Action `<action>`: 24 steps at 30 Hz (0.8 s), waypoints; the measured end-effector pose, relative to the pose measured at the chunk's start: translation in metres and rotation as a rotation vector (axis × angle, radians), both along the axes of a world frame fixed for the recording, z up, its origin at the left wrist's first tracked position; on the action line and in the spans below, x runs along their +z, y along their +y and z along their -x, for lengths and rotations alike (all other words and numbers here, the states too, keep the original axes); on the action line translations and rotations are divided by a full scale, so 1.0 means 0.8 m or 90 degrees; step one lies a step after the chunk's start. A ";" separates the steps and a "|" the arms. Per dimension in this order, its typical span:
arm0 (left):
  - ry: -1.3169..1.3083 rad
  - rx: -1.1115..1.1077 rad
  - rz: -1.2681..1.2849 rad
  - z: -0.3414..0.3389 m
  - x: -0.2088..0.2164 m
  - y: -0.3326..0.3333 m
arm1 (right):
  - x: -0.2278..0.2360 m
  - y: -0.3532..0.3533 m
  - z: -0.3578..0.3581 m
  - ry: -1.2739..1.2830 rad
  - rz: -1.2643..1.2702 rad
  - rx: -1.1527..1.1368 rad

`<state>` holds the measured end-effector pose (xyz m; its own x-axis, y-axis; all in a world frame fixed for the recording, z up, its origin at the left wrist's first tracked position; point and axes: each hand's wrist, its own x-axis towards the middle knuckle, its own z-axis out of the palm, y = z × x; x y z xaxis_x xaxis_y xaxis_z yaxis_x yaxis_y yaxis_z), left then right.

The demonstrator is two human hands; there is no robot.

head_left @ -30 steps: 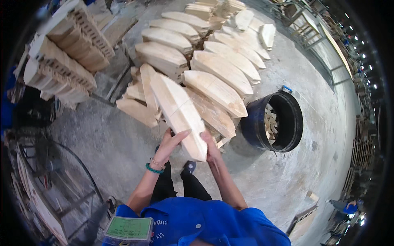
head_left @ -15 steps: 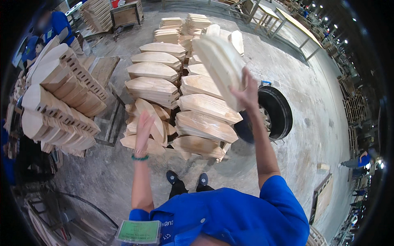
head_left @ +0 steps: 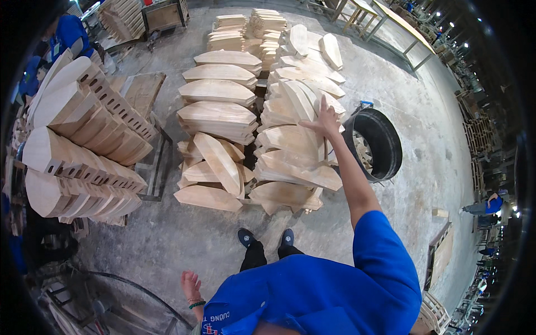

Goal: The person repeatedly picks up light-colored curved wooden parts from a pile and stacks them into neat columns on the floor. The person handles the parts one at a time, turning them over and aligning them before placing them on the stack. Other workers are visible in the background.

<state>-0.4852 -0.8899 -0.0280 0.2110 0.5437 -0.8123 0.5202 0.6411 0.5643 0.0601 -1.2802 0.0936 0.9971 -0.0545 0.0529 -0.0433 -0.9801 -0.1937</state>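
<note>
My right hand [head_left: 326,121] is over the right-hand stack, thumb and fingers spread wide. It lies against a slanted bundle of pale wooden boards [head_left: 300,99] resting on top; I cannot tell how firmly it touches them. Under and around it are several pointed-end wooden boards [head_left: 285,139], piled in layers. My left hand [head_left: 191,286], with a green bracelet at the wrist, hangs low beside my body, empty, its fingers loosely apart. To the left stands another stack of similar boards [head_left: 218,114], with one board [head_left: 219,164] lying crosswise near its front.
A black round bin [head_left: 385,145] holding wood pieces stands right of the stacks. Slotted curved wooden parts [head_left: 84,162] are piled on a metal frame at left. A hose [head_left: 131,283] curves along the lower left. Co-workers in blue [head_left: 70,36] are at far left.
My right hand has brought the bundle of boards down onto the right-hand stack and its fingers have spread. My left hand has drawn back from the left stack toward my body.
</note>
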 end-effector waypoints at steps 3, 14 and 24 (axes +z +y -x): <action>-0.019 0.021 0.001 0.009 0.003 0.003 | 0.003 0.037 -0.020 0.134 -0.044 -0.046; 0.108 0.110 0.023 0.061 -0.011 -0.054 | 0.133 -0.042 -0.048 -0.002 -0.670 0.151; 0.067 0.132 0.129 0.080 -0.039 -0.110 | 0.015 -0.038 -0.007 0.111 0.024 0.088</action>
<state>-0.5494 -0.9776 -0.0589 0.0220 0.3918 -0.9198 0.4157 0.8331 0.3648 0.0657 -1.3109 0.1059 0.9891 0.0827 -0.1215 0.0631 -0.9855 -0.1575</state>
